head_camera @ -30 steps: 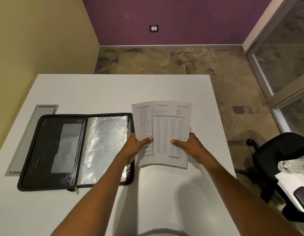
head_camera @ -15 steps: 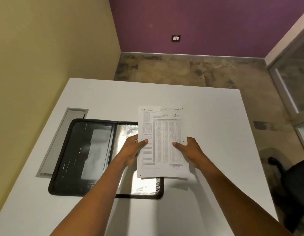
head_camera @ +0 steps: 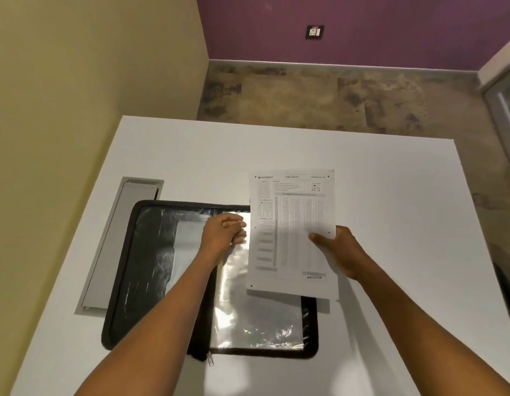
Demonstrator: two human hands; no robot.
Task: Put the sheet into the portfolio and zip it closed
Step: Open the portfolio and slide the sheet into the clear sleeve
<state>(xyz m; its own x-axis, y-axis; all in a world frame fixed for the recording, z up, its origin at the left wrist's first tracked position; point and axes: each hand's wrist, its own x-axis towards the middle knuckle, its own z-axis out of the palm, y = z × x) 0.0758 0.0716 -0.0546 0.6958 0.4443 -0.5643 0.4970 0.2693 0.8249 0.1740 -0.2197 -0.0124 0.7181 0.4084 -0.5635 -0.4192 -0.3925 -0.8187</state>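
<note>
The black zip portfolio (head_camera: 151, 267) lies open and flat on the white table (head_camera: 396, 212), with a shiny clear plastic sleeve (head_camera: 259, 324) on its right half. My right hand (head_camera: 343, 252) alone holds the printed sheet (head_camera: 293, 224) by its right edge. The sheet hovers over the portfolio's right side and hides its upper right corner. My left hand (head_camera: 223, 235) is off the sheet, its fingers pinched together at the top edge of the clear sleeve. The metal zipper pull (head_camera: 210, 359) hangs at the near end of the spine.
A grey cable-tray cover (head_camera: 116, 244) is set into the table left of the portfolio, close to the yellow wall. The table's far edge and right edge drop to a mottled floor. A purple wall stands at the back.
My left hand let go of the sheet and moved left to the top of the clear sleeve. The right hand keeps the sheet, now over the portfolio's right half.
</note>
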